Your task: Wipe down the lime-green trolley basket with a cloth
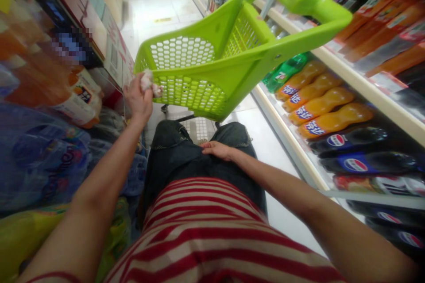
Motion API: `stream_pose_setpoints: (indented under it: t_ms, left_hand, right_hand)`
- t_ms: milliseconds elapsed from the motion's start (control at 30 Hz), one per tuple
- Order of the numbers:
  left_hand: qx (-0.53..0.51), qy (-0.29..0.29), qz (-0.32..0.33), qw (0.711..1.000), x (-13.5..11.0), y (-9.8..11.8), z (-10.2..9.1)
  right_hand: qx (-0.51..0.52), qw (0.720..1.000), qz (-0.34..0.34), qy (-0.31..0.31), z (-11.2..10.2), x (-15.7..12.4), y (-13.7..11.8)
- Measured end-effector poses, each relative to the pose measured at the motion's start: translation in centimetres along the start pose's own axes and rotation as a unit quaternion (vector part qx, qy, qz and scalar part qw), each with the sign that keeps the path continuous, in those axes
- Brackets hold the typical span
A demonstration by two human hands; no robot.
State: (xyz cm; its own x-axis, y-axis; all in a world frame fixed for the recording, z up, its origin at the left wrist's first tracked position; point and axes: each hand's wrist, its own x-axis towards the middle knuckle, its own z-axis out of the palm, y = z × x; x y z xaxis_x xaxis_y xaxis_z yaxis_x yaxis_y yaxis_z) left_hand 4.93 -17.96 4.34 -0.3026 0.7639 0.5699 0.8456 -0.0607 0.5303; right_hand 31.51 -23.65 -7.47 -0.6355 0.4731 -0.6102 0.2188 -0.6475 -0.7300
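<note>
My left hand (139, 97) is raised beside the near left corner of a lime-green shopping cart basket (199, 70). Its fingers are closed round a small crumpled white thing (148, 82), perhaps tissue or a wrapper. My right hand (217, 149) rests flat on my dark jeans at the lap, fingers stretched out, holding nothing. The cart's green handle (312, 4) arches up to the right above the shelves. The basket looks empty as far as it shows.
Shelves on the right hold orange soda bottles (332, 119), dark cola bottles (358, 163) and green bottles (287, 70). On the left stand orange drink bottles (76, 97) and wrapped water packs (43, 154). A white tiled aisle (156, 4) runs ahead.
</note>
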Motion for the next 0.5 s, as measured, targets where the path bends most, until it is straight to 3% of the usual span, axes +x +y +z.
stream_pose_setpoints:
  t_ms: [67,200,267,367,433,500]
  left_hand:
    - [-0.018,-0.060,0.016,0.998,-1.5,-0.1,-0.3]
    - [-0.042,-0.253,0.083,0.963,-4.3,-0.5,-0.5]
    - [-0.020,-0.362,0.095,0.927,-5.7,-0.4,-0.3]
    - [0.068,-0.529,0.085,0.841,-7.7,0.6,0.3]
    - [0.118,-0.577,0.099,0.802,-9.0,1.6,0.9]
    - [0.131,-0.579,0.138,0.793,-10.2,2.4,1.6]
  right_hand:
    - [0.021,1.000,0.005,-0.006,0.1,-0.2,-0.2]
    - [0.017,1.000,0.002,0.005,0.4,-0.6,-0.5]
    - [0.007,1.000,0.008,0.011,0.5,-0.7,-0.7]
    - [-0.005,1.000,0.008,0.027,0.5,-0.8,-0.9]
    - [-0.010,0.999,0.005,0.034,0.4,-0.8,-1.0]
    - [-0.023,0.999,-0.003,0.022,0.3,-0.9,-1.2]
